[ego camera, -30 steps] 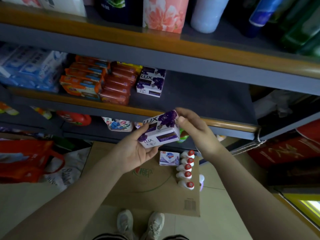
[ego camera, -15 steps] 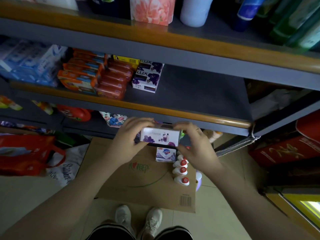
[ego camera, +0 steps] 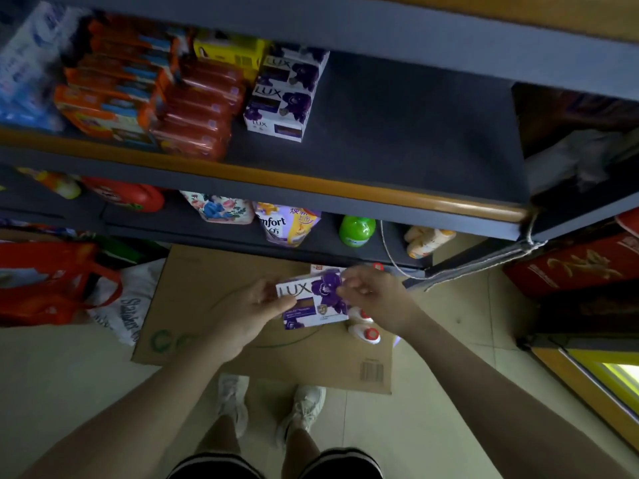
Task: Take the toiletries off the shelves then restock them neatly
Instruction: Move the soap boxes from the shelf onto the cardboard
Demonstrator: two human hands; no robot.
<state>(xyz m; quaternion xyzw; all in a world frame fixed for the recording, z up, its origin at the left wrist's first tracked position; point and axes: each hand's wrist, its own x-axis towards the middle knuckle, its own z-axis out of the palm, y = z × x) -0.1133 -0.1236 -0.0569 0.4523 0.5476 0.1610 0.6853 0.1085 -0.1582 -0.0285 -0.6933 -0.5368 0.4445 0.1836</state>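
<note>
1. The left hand (ego camera: 249, 314) grips the left end of a purple-and-white Lux soap box (ego camera: 313, 302), thumb on its printed top face and fingers curled beneath.
2. The right hand (ego camera: 375, 299) pinches the box's right end with curled fingers, so both hands hold it level in the air, label up, above the floor.
3. Below the box lies a flattened cardboard sheet (ego camera: 207, 295) on the floor, with small white bottles with red caps (ego camera: 366, 335) lying just under the right hand.
4. On the middle shelf (ego camera: 397, 133) two more Lux boxes (ego camera: 283, 98) stand stacked, beside red soap packs (ego camera: 200, 108) and orange packs (ego camera: 110, 91).
5. The lower shelf carries a Comfort pouch (ego camera: 287, 223), a floral pack (ego camera: 219, 207) and a green bottle (ego camera: 356, 229).
6. A red bag (ego camera: 45, 281) sits at far left.
</note>
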